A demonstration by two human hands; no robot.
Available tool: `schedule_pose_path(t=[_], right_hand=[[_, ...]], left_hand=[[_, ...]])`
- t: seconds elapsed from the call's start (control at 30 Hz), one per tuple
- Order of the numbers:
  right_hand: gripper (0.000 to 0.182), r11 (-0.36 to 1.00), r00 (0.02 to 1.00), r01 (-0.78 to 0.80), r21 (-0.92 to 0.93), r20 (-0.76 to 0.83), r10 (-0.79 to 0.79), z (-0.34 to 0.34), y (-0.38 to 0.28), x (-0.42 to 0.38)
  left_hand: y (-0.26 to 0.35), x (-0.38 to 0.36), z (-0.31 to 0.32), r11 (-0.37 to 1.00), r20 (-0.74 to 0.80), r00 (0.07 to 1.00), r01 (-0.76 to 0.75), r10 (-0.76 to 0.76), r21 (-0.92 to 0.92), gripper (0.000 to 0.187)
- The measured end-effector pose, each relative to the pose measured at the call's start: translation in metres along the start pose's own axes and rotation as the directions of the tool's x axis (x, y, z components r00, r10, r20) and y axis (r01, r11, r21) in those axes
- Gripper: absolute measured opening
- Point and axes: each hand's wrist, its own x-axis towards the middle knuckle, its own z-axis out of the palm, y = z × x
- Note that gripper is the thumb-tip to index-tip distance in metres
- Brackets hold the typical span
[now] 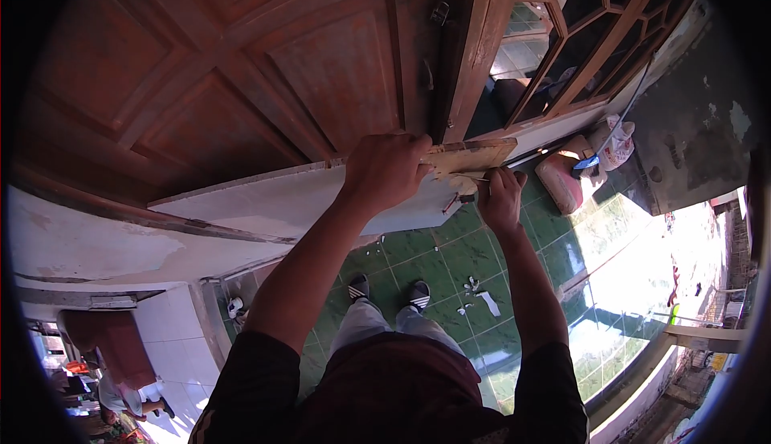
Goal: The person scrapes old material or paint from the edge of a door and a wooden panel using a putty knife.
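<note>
A long white board (297, 201) stretches in front of me at about chest height, with a bare wooden strip (486, 155) along its right end. My left hand (388, 169) is closed over the board's upper edge, fingers curled across it beside the strip. Just below the strip's right end, my right hand (503, 201) is closed in a pinch. A thin pale sliver shows by its fingertips, close to the board's broken-looking corner; I cannot tell what the fingers hold. A small dark and red piece (454, 201) sits at that corner.
A brown panelled door (329, 67) stands directly behind the board, beside a lattice window frame (586, 34). Sacks (560, 179) lie on the right. White scraps (487, 303) litter the green tiles (434, 271) near my feet. Another person (120, 396) is at the far lower left.
</note>
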Motion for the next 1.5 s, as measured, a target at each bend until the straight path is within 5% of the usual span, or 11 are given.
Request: schedule_pose_path(t=[0.83, 1.13, 1.23, 1.37, 1.5], right_hand=[[0.024, 0.997, 0.999, 0.028, -0.077, -0.028, -0.03, 0.006, 0.002, -0.01], [0.022, 0.989, 0.995, 0.079, -0.123, 0.075, -0.07, -0.003, 0.002, -0.002], [0.021, 0.966, 0.962, 0.219, -0.14, 0.194, -0.19, -0.008, 0.006, -0.003], [0.019, 0.99, 0.965, 0.135, -0.049, 0.234, -0.12, -0.008, 0.011, -0.007], [0.021, 0.991, 0.993, -0.096, 0.093, 0.077, 0.089, -0.007, -0.016, -0.035]], left_hand=[[-0.001, 0.0, 0.0, 1.0, 0.055, 0.999, 0.005, -0.005, -0.007, 0.033], [0.001, 0.001, -0.001, 0.998, 0.079, 0.996, 0.049, -0.051, 0.03, 0.037], [0.0, 0.002, 0.0, 0.998, 0.082, 0.995, 0.048, -0.05, 0.034, 0.04], [0.0, -0.001, 0.002, 1.0, 0.056, 0.998, 0.018, -0.018, 0.012, 0.042], [0.0, -0.008, 0.004, 1.0, -0.016, 1.0, -0.022, 0.023, 0.006, 0.047]])
